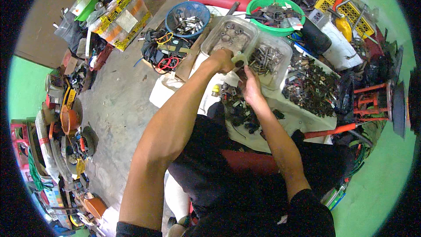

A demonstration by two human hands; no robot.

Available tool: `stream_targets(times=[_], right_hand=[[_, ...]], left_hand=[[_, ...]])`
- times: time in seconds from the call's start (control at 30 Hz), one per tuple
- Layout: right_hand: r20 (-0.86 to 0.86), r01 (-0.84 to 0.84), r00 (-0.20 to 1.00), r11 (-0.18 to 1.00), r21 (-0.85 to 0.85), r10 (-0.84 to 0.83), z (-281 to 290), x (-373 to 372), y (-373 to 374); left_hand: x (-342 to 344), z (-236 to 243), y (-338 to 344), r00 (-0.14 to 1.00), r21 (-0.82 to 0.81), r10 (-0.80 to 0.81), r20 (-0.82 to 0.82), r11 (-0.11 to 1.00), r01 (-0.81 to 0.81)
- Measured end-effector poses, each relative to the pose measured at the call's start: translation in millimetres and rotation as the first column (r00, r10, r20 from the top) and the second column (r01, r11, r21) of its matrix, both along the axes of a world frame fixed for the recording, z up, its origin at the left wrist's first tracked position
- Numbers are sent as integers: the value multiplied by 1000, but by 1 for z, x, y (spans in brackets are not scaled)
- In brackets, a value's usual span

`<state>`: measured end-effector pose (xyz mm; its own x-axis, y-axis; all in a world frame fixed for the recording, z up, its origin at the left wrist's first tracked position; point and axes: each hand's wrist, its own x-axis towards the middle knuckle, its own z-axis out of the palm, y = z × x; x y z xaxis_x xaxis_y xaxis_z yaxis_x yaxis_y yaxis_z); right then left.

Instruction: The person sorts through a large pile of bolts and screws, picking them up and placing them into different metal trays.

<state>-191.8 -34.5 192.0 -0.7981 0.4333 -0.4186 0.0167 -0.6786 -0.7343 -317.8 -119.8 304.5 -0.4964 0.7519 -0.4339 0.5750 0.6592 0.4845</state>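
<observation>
The work looks to be in the middle, as I judge. Some parts already lie set apart: a few rings (226, 37) and small pieces sit in the left clear tub (211, 34), many bolts (266, 58) fill the right clear tub (287, 63), and the blue basket (206, 12) and the green basin (268, 29) hold more pieces. Much seems to be left: a dark heap (311, 87) lies loose at the right, and a smaller pile (246, 116) lies on the white sheet (298, 118), just below the right hand.

The piece in work, a small pale round piece (239, 58) with a dark opening, is between the two hands, at the near edge of the tubs. The left hand (222, 60) has its fingers bent and closed, and it seems to grip this piece. The right hand (252, 88) has the thumb stretched up beside the piece; its other fingers are hidden, so I cannot tell how far they are open, or what they hold.
</observation>
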Motion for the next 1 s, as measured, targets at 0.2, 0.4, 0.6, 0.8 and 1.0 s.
stream_targets(times=[0.2,0.4,0.6,0.8,1.0], right_hand=[[492,-535,845,343,772,209,-73,-1,-50],[591,-551,764,-215,806,258,-122,-22,-83],[485,-370,853,-433,822,191,-144,-21,-83],[509,-482,765,-173,859,395,-89,-13,-68],[-5,-354,935,935,-32,354,-41,14,-20]], left_hand=[[-4,-11,0,992,20,-110,67,994,109],[-6,-34,5,977,25,-167,-130,985,172],[1,-34,5,998,107,-32,61,994,25],[-11,-14,-2,899,-16,-414,-140,909,416],[-10,-20,2,950,417,312,21,861,-292]])
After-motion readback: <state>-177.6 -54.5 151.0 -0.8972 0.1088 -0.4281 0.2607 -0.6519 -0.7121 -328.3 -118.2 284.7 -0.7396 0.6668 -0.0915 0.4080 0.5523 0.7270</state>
